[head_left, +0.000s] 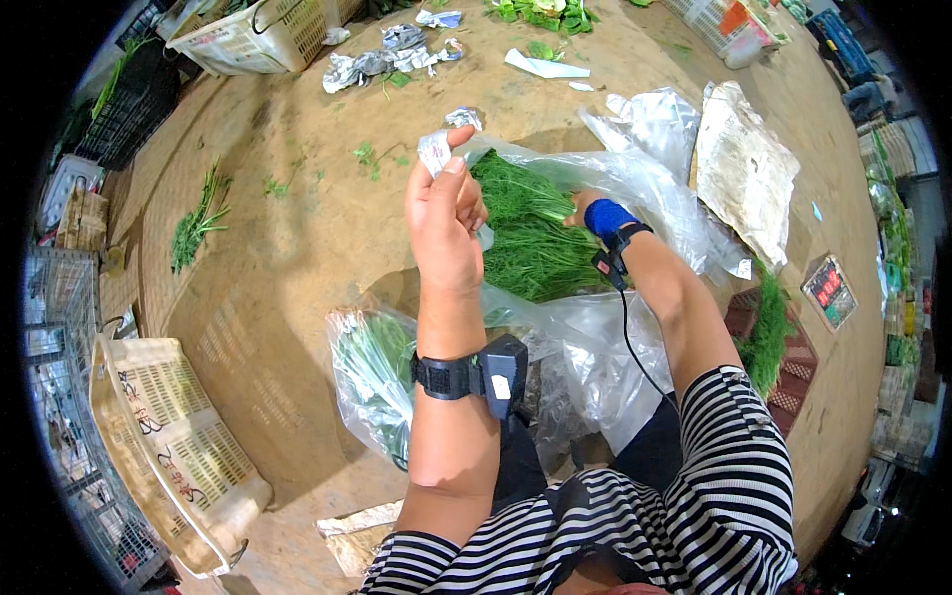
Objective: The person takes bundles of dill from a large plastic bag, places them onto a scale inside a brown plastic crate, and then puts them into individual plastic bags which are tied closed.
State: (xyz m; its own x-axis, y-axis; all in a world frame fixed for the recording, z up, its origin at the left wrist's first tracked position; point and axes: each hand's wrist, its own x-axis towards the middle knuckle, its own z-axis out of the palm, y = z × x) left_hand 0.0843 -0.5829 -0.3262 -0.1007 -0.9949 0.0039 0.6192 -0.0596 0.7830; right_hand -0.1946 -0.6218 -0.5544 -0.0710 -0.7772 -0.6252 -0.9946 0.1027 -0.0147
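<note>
Feathery green dill point(540, 258) lies in a large clear plastic bag point(625, 174) spread open in front of me. My left hand point(446, 213) is at the bag's left edge, its fingers curled against the plastic and its thumb up; white tape wraps one finger. On the dill's right side, my right hand point(585, 208) closes round the stem ends, with its fingertips partly hidden in the greens. Below my left hand, a second clear bag holds long green-and-white stalks point(372, 362). Crumpled clear plastic point(615, 342) lies between my forearms.
More dill point(766, 337) rests by a dark red crate point(793, 372) on the right. A pale plastic basket point(178, 436) stands at left, another basket point(263, 40) at far left. A dirty white sheet point(744, 164) lies beyond my right arm. Loose herb sprigs point(201, 220) litter the floor.
</note>
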